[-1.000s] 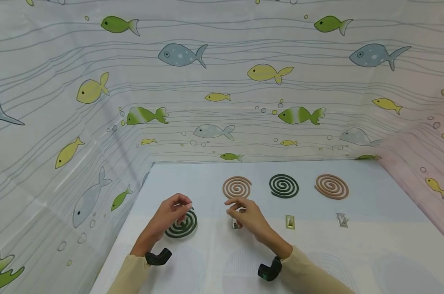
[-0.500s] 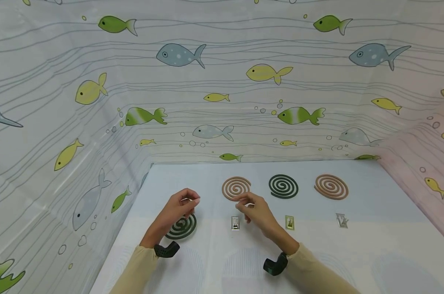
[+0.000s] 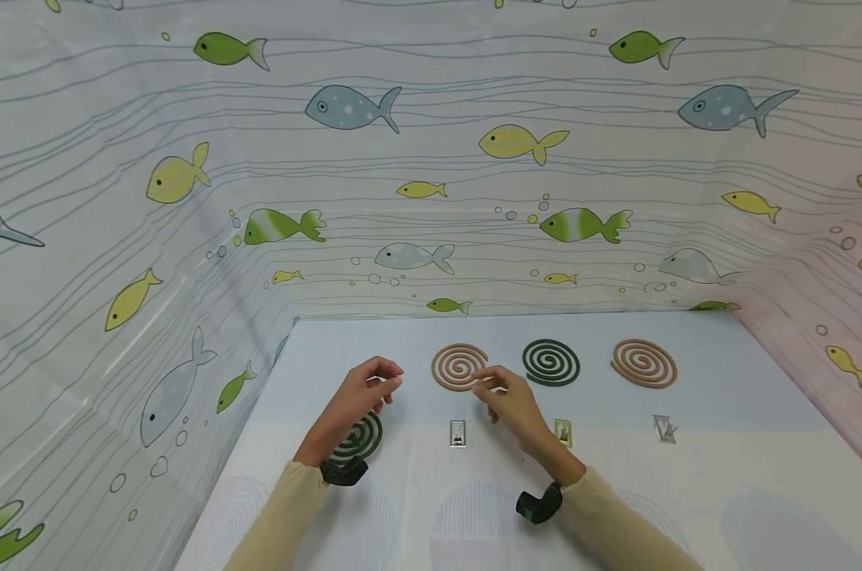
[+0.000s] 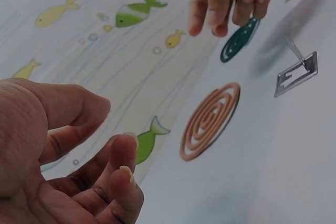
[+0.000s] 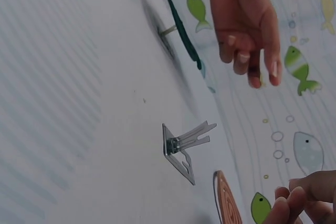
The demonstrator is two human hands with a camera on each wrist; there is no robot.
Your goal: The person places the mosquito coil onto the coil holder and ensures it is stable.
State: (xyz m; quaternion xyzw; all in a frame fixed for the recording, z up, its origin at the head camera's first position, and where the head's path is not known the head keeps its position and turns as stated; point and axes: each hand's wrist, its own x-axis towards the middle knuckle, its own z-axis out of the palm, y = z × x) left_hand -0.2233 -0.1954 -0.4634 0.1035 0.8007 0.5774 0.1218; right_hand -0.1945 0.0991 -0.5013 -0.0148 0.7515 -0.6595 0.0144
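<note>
My left hand (image 3: 359,400) hovers above the table, fingers loosely curled and holding nothing. Under its wrist is a dark green mosquito coil (image 3: 370,438), partly hidden in the head view; the right wrist view shows this coil (image 5: 184,35) raised off the table on a small stand. My right hand (image 3: 518,408) hangs in the air with bent fingers and nothing held, in front of a brown mosquito coil (image 3: 445,369). Between the hands lies a silver metal coil stand (image 3: 457,434), its prongs (image 5: 194,135) bent up in the right wrist view.
Along the back lie another green coil (image 3: 550,362) and another brown coil (image 3: 643,363). A gold-coloured stand (image 3: 562,431), partly behind the right forearm, and a silver stand (image 3: 664,428) lie nearer. Fish-printed sheeting (image 3: 416,222) walls the table's back and sides.
My left hand has come away from the front green coil, moving up and to the right. My right hand has also shifted right, uncovering the silver stand. The coils stay put.
</note>
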